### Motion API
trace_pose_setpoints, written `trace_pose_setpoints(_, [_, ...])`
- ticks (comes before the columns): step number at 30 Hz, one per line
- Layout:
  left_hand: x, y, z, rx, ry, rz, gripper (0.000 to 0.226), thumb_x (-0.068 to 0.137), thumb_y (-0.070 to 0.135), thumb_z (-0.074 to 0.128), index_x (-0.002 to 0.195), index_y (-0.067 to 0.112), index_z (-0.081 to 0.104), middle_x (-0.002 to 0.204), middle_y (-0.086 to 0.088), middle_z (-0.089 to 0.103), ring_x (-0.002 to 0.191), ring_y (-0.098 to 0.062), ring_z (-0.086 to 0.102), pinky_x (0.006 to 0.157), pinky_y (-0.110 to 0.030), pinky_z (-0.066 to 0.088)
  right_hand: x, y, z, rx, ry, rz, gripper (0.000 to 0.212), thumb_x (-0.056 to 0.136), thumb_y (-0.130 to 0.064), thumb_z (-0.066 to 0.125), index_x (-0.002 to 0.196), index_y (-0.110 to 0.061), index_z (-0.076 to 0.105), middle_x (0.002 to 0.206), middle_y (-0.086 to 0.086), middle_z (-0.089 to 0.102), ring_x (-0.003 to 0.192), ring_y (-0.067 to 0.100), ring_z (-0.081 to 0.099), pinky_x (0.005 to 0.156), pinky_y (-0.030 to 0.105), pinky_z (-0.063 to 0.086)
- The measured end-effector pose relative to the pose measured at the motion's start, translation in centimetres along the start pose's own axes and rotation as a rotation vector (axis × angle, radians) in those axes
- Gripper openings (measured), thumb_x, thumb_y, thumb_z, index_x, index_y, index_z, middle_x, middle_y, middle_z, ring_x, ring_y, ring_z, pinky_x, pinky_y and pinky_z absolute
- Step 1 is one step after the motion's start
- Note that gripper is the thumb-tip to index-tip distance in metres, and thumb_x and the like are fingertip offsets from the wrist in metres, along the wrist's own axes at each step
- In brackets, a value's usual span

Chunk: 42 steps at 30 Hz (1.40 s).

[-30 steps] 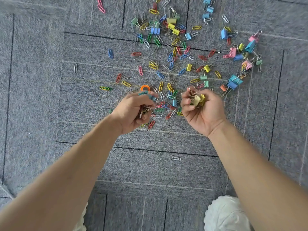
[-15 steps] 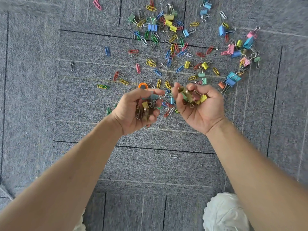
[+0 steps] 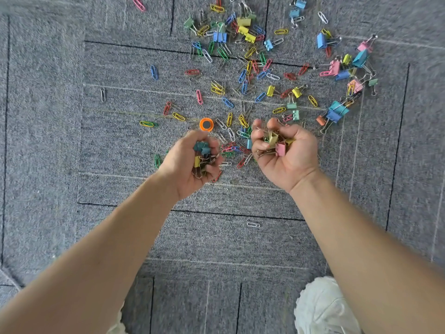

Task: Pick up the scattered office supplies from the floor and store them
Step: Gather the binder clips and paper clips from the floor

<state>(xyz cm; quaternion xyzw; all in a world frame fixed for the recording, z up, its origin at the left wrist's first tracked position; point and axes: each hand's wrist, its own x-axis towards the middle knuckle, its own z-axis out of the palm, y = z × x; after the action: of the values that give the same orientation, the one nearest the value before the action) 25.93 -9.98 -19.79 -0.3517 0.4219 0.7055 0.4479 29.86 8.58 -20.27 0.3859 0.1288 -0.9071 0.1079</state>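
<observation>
Coloured paper clips (image 3: 243,75) and binder clips (image 3: 337,109) lie scattered over the grey carpet (image 3: 96,153), mostly ahead and to the right. My left hand (image 3: 185,165) is curled round a bunch of binder clips (image 3: 201,155), teal and yellow ones showing. My right hand (image 3: 286,155), palm up, cups another bunch of binder clips (image 3: 277,144), yellow and pink among them. An orange round magnet (image 3: 206,124) sits on the carpet just beyond my left hand. Both hands hover just above the near edge of the scatter.
A lone silver paper clip (image 3: 253,224) lies on the carpet between my forearms, another silver paper clip (image 3: 103,94) far left. A knee in white cloth (image 3: 320,307) shows at the bottom right. No container is in view.
Both hands have turned more palm-up with their clips and drawn slightly apart. The view has shifted a little, so the scatter sits lower in the frame.
</observation>
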Motion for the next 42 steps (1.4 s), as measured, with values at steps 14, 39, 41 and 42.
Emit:
trace_pose_setpoints(14, [-0.7,-0.8,0.0,0.149,0.139,-0.061,0.038,0.094,0.041,0.054,0.065,0.017,0.057,0.065,0.0,0.056,0.049,-0.011,0.045,0.034,-0.016,0.027,-0.6,1.7,0.9,0.14,0.078,0.072,0.031,0.089,-0.024,0.042,0.077,-0.009,0.067,0.085,0.01,0.063,0.071,0.021,0.06,0.051,0.028,0.054])
trace_pose_setpoints(39, [-1.0,-0.1,-2.7,1.553,0.338,0.416,0.034,0.082,0.046,0.075,0.109,0.032,0.062,0.073,0.004,0.064,0.057,-0.011,0.059,0.053,-0.025,0.049,0.1,-1.1,-0.6,-2.226,0.37,-0.446,0.026,0.087,-0.036,0.074,0.107,-0.019,0.074,0.07,-0.006,0.06,0.042,0.003,0.041,0.044,0.02,0.026])
trace_pose_setpoints(41, [-0.9,-0.2,-2.6,1.599,0.323,0.384,0.03,0.085,0.042,0.073,0.111,0.032,0.061,0.07,0.003,0.063,0.052,-0.01,0.054,0.048,-0.022,0.043,0.6,-0.9,-0.6,-2.238,0.399,-0.479,0.024,0.087,-0.035,0.074,0.105,-0.018,0.073,0.077,-0.003,0.063,0.045,0.002,0.04,0.046,0.02,0.027])
trace_pose_setpoints(42, [-0.8,-0.2,-2.6,1.619,0.326,0.367,0.027,0.087,0.04,0.072,0.11,0.033,0.062,0.069,0.003,0.062,0.05,-0.01,0.052,0.046,-0.021,0.039,0.7,-0.8,-0.4,-2.235,0.402,-0.471,0.021,0.088,-0.034,0.074,0.102,-0.018,0.073,0.077,-0.002,0.065,0.045,0.003,0.04,0.046,0.021,0.026])
